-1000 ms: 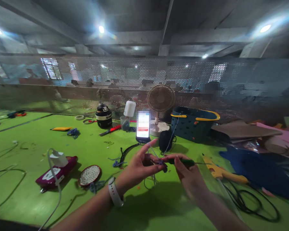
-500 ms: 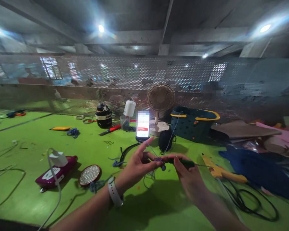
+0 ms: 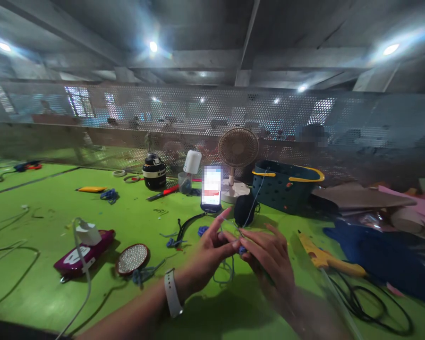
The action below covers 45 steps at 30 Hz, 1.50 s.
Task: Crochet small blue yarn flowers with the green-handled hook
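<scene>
My left hand [image 3: 212,250], with a white watch band [image 3: 172,293] at the wrist, pinches a small blue-purple crochet piece [image 3: 242,250] between thumb and fingers. Its index finger points up, with light blue yarn [image 3: 250,215] running over it from the basket. Close against it is my right hand [image 3: 269,250], closed around a green-handled crochet hook [image 3: 269,277] that is mostly hidden by the fingers. A loose loop of yarn [image 3: 224,282] hangs below the hands. Just behind the left hand shows another blue crocheted bit [image 3: 203,230].
Ahead stand a lit phone [image 3: 211,189], a fan [image 3: 238,147], a dark yarn ball [image 3: 245,210] and a green basket [image 3: 286,193]. A yellow glue gun [image 3: 329,259] with a cable lies right. Left are a purple power bank [image 3: 83,255] and a round studded disc [image 3: 132,259].
My right hand has turned over and moved in against the left, so the hook handle, earlier seen lengthwise, is now mostly covered. The blue bit behind my left hand has come into sight.
</scene>
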Motion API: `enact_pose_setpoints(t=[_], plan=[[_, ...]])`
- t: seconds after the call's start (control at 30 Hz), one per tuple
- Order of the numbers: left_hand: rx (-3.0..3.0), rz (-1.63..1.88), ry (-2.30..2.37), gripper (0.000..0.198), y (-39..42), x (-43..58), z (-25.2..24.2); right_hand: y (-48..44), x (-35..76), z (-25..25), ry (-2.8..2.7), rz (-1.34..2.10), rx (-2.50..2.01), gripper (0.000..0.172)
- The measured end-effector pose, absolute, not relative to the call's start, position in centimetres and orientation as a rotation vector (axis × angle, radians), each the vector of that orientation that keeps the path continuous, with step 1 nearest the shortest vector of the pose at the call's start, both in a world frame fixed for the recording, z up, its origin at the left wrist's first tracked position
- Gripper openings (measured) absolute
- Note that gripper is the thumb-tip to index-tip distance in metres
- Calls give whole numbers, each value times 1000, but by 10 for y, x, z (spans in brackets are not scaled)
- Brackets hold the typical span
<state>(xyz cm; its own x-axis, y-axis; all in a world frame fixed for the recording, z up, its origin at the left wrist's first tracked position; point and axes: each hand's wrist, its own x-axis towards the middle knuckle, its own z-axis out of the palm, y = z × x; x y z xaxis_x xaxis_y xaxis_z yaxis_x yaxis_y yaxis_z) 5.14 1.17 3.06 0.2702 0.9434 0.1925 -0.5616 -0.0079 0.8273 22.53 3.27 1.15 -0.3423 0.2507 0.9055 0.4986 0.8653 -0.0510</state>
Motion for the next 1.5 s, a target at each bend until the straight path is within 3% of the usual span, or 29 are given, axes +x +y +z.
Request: enact_pose_setpoints(t=[0.3, 0.67, 0.93, 1.03, 1.23, 1.5], plan=[[912, 1152, 432, 82, 24, 38, 29, 38, 236, 34, -1969, 23, -358, 22], [949, 1077, 327, 73, 31, 28, 30, 38, 240, 30, -1517, 883, -539, 9], [1002, 1062, 345, 72, 27, 30, 31, 41, 234, 28, -1112, 1519, -629, 19], [1067, 1099, 447, 78, 23, 34, 34, 38, 228, 20, -1148, 1502, -632, 21], [1095, 1172, 500, 85, 19, 39, 37, 32, 224, 20, -1550, 997, -546, 16], [1137, 1177, 573, 84, 20, 36, 37, 34, 232, 21, -1567, 917, -567, 15]])
